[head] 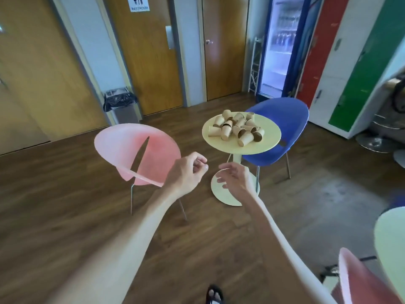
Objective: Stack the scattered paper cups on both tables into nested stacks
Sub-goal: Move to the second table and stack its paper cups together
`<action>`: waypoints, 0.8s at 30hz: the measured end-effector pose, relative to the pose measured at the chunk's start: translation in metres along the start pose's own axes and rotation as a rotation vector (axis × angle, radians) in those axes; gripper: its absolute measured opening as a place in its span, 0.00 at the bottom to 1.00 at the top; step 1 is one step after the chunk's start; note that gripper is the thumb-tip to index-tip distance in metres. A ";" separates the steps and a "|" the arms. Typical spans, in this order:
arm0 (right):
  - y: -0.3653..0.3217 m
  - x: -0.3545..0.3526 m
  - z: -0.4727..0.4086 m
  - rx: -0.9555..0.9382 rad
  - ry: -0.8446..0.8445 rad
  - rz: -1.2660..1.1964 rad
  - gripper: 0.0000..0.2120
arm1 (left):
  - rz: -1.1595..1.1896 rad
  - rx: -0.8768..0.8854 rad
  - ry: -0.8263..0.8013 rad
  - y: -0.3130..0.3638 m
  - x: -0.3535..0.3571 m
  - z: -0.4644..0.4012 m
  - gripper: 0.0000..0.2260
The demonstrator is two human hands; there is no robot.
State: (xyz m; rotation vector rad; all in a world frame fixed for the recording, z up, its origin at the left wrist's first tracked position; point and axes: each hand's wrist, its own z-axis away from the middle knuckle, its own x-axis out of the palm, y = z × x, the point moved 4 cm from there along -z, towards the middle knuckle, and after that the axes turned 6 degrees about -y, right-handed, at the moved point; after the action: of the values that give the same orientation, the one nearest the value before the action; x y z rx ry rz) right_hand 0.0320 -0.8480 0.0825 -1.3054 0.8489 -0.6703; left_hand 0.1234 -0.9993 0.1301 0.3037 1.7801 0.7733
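Several brown paper cups (pixel 237 127) lie scattered in a loose pile on a small round cream table (pixel 269 141) ahead of me, some upright, some on their sides. Both my arms reach forward over the floor, short of the table. My left hand (pixel 186 173) is loosely curled with its fingers bent in and nothing in it. My right hand (pixel 235 179) has its fingers spread and is empty. The edge of a second pale round table (pixel 392 240) shows at the right border; its top is out of view.
A pink chair (pixel 135 150) stands left of the cup table and a blue chair (pixel 285 128) behind it. Another pink chair back (pixel 359 279) is at the lower right. A bin (pixel 121 105) stands by the wooden doors. Open wooden floor lies between me and the table.
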 end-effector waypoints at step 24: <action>0.061 -0.056 -0.444 0.308 0.436 0.134 0.08 | 0.034 -0.012 -0.325 -0.155 0.120 -0.505 0.15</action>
State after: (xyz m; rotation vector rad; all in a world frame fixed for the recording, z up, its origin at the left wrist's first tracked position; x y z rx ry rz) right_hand -0.3733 -1.0319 0.0079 -0.8282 1.1227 -0.9554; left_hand -0.3576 -1.2263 0.0262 0.4281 1.4671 0.7139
